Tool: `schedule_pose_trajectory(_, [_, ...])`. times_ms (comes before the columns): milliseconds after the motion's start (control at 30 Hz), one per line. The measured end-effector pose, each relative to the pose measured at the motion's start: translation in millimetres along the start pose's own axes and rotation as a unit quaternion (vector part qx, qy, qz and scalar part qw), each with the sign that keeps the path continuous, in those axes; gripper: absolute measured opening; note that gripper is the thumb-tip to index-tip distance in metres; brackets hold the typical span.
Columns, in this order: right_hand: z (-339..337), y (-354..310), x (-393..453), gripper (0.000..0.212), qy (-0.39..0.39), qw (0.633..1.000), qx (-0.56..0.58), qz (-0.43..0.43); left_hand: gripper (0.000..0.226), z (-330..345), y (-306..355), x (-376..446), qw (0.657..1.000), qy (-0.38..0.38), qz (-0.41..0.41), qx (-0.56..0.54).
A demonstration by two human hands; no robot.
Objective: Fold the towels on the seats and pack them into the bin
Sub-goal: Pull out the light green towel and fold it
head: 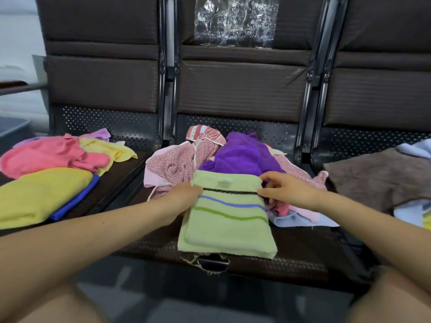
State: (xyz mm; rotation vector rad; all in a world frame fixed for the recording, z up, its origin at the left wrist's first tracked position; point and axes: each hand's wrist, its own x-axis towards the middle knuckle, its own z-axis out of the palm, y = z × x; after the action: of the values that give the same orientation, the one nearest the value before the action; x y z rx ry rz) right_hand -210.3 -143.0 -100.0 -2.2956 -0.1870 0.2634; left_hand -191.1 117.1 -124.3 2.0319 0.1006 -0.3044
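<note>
Knees: bare, blurred, right at the bottom edge, one on each side.
Green towel [227, 220]: folded into a rectangle on the front of the middle seat [303, 248], blue, green and dark stripes across it, far end doubled over.
Left hand [184, 194]: at the towel's left edge by the dark stripe, fingers curled in on the fold and mostly hidden behind the cloth; it grips that edge.
Right hand [286, 188]: at the far right corner, thumb and fingertips closed in a pinch on the folded-over edge.
Purple towel [242, 156]: crumpled just behind the green one, touching it.
Patterned pink cloth [184, 159]: heaped beside the purple, unfolded.
Left seat: a folded yellow towel [39, 197] over a blue one [74, 199]; behind them, loose pink [46, 155] and pale yellow [107, 148] towels.
Right seat: a brown towel [377, 178] spread flat, pale blue cloth at its edges.
Bin [11, 129]: grey, only a corner showing at far left, well apart from both hands.
</note>
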Motion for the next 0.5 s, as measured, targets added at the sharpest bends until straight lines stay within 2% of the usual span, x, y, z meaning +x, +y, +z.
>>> schedule_pose_trajectory(133, [4, -5, 4, 0.027, 0.025, 0.997, 0.004, 0.075, 0.024, -1, -12, -4, 0.988, 0.035, -0.027, 0.15])
schedule_pose_trajectory(200, [6, -10, 4, 0.038, -0.019, 0.991, -0.028, 0.128, 0.029, -2, -19, -5, 0.983, 0.03, -0.036, 0.176])
schedule_pose_trajectory(267, [10, -12, 3, 0.044, -0.07, 0.982, 0.01, 0.175, 0.03, -3, -20, -5, 0.982, 0.032, -0.027, 0.187])
schedule_pose_trajectory(333, [16, -12, 2, 0.042, -0.102, 0.972, 0.093, 0.189, 0.03, -3, -18, -9, 0.99, 0.026, -0.021, 0.136])
schedule_pose_trajectory(400, [22, -13, 5, 0.037, -0.125, 0.961, 0.161, 0.185, 0.026, -4, -16, -13, 0.999, -0.008, -0.051, -0.006])
schedule_pose_trajectory(467, [27, -18, 5, 0.032, -0.134, 0.943, 0.235, 0.193, 0.026, -5, -14, -19, 0.984, -0.077, -0.115, -0.114])
schedule_pose_trajectory(500, [30, -22, 6, 0.029, -0.139, 0.93, 0.273, 0.202, 0.028, -6, -14, -19, 0.977, -0.108, -0.128, -0.13])
